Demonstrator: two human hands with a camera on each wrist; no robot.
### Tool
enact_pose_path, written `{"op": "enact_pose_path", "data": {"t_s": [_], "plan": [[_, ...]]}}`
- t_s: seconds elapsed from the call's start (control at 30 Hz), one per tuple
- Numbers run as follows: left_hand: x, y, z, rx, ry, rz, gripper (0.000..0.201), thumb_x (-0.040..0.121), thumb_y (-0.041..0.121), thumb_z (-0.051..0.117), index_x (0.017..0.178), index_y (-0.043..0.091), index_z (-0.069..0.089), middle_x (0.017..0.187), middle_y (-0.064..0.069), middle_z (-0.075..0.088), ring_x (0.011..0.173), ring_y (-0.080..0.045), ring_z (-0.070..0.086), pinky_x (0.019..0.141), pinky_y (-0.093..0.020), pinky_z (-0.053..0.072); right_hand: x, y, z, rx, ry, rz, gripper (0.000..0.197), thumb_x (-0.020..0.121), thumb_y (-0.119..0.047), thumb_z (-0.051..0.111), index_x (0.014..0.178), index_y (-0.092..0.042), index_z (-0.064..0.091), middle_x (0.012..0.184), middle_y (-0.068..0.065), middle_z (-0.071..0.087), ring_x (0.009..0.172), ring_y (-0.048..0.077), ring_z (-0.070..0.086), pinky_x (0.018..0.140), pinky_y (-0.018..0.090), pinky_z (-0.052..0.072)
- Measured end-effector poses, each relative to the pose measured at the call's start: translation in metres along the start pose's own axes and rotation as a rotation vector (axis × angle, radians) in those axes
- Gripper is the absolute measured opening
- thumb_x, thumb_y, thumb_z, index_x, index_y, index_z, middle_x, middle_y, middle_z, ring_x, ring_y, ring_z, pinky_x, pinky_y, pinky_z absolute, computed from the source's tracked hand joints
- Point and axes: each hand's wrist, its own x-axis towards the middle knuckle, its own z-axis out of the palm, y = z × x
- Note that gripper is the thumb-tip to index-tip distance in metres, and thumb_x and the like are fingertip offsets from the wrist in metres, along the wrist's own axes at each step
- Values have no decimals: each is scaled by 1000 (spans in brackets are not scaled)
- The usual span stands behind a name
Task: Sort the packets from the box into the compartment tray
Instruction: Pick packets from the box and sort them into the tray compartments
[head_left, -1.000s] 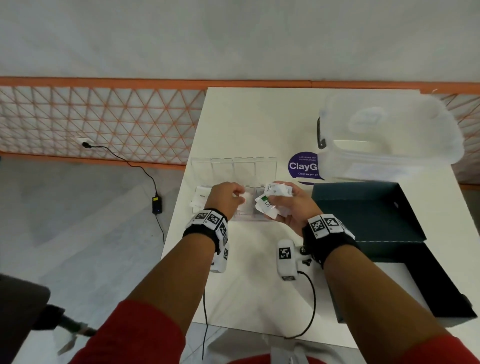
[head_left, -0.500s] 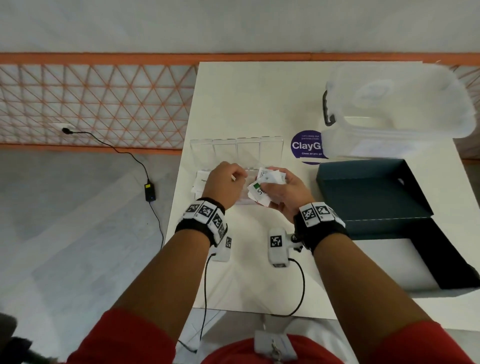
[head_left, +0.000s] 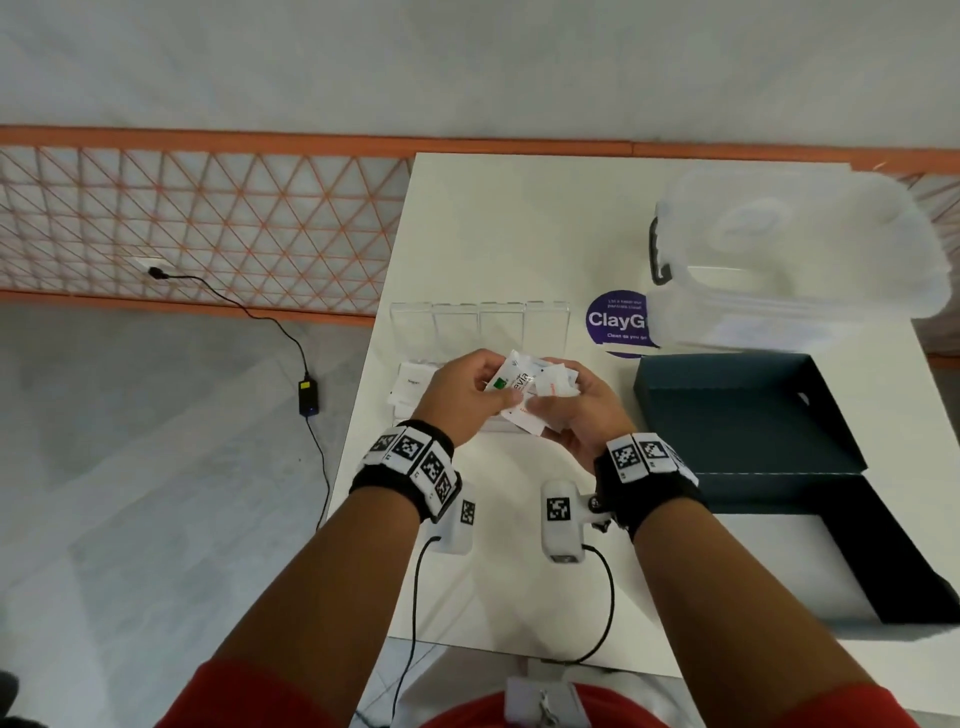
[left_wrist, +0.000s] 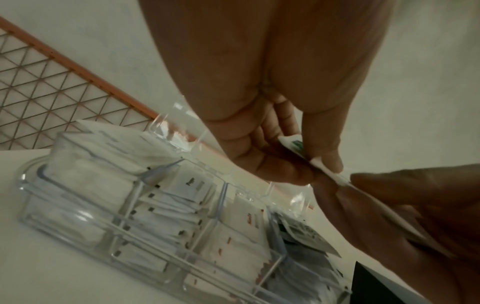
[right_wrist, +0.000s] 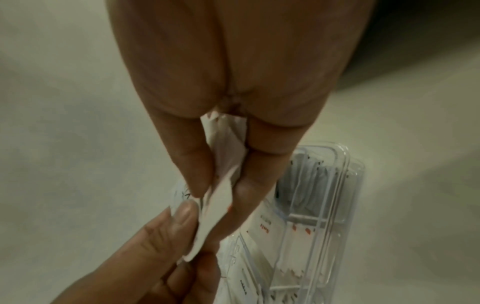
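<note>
Both hands meet just above the clear compartment tray (head_left: 480, 325), whose lid stands open behind them. My right hand (head_left: 545, 410) grips a small bundle of white packets (head_left: 553, 387) with red print; the bundle (right_wrist: 226, 148) sits between thumb and fingers. My left hand (head_left: 488, 395) pinches one white packet with a green mark (head_left: 511, 382) at the bundle's edge, thumb on top (left_wrist: 296, 147). The tray (left_wrist: 64, 222) below holds several sorted white packets in its compartments. The dark box (head_left: 737, 415) lies open to the right, and no packets show inside it.
A large clear lidded storage container (head_left: 800, 270) stands at the back right of the white table (head_left: 519, 223). A purple round sticker (head_left: 615, 322) lies next to it. A black cable and adapter (head_left: 307, 397) run along the floor at the left.
My left hand has come away from the tray compartments over to the right hand's bundle and now pinches the green-marked packet. The right hand has stayed above the tray.
</note>
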Motion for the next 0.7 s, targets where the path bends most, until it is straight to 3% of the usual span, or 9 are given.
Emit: {"op": "enact_pose_path", "data": {"t_s": [0.13, 0.23, 0.37, 0.43, 0.53, 0.7], "plan": [[7, 0, 7, -35, 61, -40, 20, 77, 15, 78, 86, 27, 66, 86, 10, 72, 79, -14, 70, 67, -27, 58, 3, -1, -7, -12, 42, 9, 48, 79, 21, 58, 109, -16, 65, 89, 3, 76, 80, 22, 75, 68, 39, 62], [12, 0, 8, -30, 120, -58, 21, 76, 18, 79, 86, 31, 66, 85, 11, 73, 81, -7, 70, 75, -26, 55, 4, -1, -13, -6, 71, 13, 48, 79, 20, 60, 109, -16, 65, 97, 7, 75, 87, 25, 74, 68, 39, 61], [15, 1, 11, -14, 184, -79, 52, 77, 16, 79, 121, 33, 58, 103, 6, 68, 91, -12, 66, 83, -25, 52, 5, -6, -28, 56, 121, 8, 49, 79, 19, 62, 111, -18, 65, 99, 8, 73, 88, 24, 73, 66, 36, 59], [17, 1, 15, 64, 178, -39, 59, 80, 17, 77, 131, 36, 53, 110, 9, 61, 95, -8, 60, 85, -17, 47, 5, -8, -36, 85, 153, -7, 48, 80, 19, 62, 111, -18, 64, 103, 8, 71, 94, 26, 70, 69, 38, 59], [21, 1, 23, 158, 148, 9, 47, 85, 21, 71, 128, 34, 59, 110, 13, 58, 82, 4, 53, 74, -1, 38, 6, -9, -48, 136, 186, -40, 46, 80, 19, 61, 112, -15, 63, 101, 8, 72, 93, 27, 71, 71, 39, 60], [27, 0, 42, 215, 139, 23, 22, 91, 23, 64, 112, 20, 70, 97, 2, 69, 73, 2, 55, 67, -3, 40, 6, -8, -58, 154, 200, -67, 44, 79, 19, 61, 105, -16, 63, 91, 5, 74, 84, 23, 72, 66, 37, 60]]}}
